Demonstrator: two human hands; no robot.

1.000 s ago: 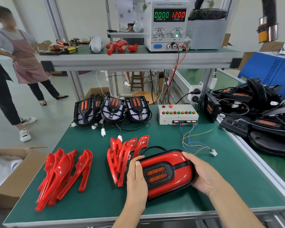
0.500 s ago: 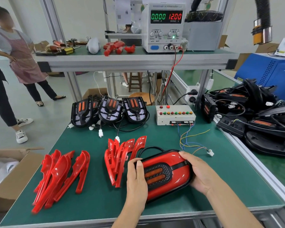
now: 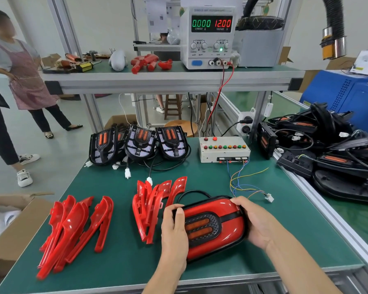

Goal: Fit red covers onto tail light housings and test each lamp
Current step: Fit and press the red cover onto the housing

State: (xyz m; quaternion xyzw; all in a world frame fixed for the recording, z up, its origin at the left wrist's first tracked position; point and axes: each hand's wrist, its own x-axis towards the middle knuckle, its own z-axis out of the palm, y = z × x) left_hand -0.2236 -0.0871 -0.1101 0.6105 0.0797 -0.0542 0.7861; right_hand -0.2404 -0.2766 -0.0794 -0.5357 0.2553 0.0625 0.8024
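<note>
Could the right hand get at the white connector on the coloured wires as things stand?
Probably yes: the white connector lies on bare mat just beyond the right hand, though that hand grips the lamp.

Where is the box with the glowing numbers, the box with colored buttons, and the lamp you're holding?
power supply (image 3: 208,37), head view, front panel.
button box (image 3: 224,150), head view, top face.
tail light (image 3: 212,227), head view, red cover.

The single view came from a camera worn on the person's head, looking forward and down across the green workbench (image 3: 263,240). It sat close above both hands at the near edge, while the wide lens also took in the upper shelf (image 3: 168,81) beyond.
</note>
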